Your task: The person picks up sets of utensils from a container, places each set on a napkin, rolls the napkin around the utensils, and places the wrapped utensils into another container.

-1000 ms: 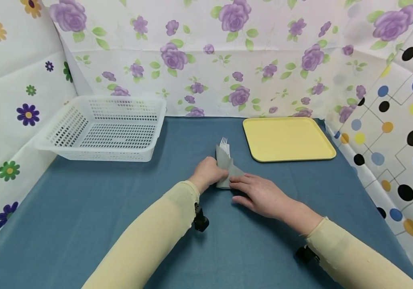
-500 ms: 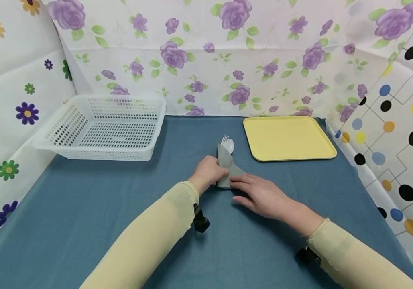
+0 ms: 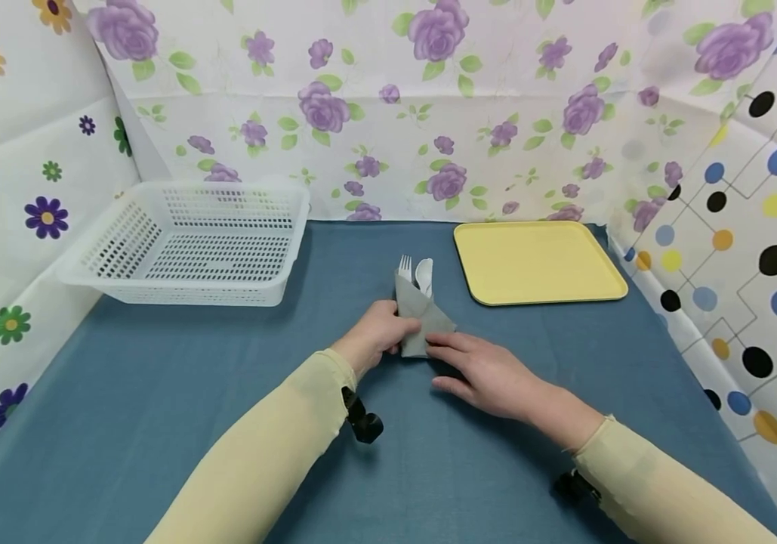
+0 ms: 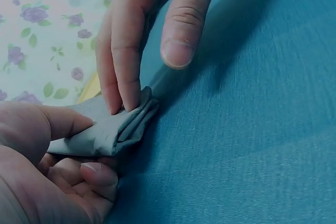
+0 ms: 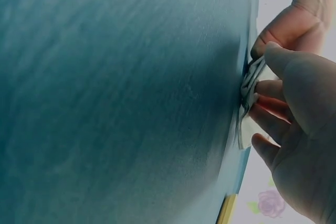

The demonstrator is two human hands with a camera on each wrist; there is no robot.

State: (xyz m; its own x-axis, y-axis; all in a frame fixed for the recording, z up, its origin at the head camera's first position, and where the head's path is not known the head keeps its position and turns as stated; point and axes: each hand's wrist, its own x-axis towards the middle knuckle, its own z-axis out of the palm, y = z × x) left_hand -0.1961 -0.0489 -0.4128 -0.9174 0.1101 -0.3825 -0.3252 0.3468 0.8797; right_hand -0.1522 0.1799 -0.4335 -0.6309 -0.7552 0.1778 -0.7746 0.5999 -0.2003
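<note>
A grey napkin is folded into a pointed wrap around a white plastic fork and a white spoon, whose heads stick out at the far end. My left hand pinches the wrap's left edge; in the left wrist view its thumb lies on top and the other fingers curl underneath. From the other side, my right hand touches the near right part of the napkin with its fingertips, fingers fairly straight and thumb apart. The handles are hidden inside the folds.
A white perforated plastic basket stands at the back left. At the back right lies a yellow tray. Blue cloth covers the table, and patterned sheets hang around its back and sides.
My left hand has shifted slightly left with the napkin, which opens wider at the top. The spoon now shows clearly apart from the fork. My right hand has barely moved.
</note>
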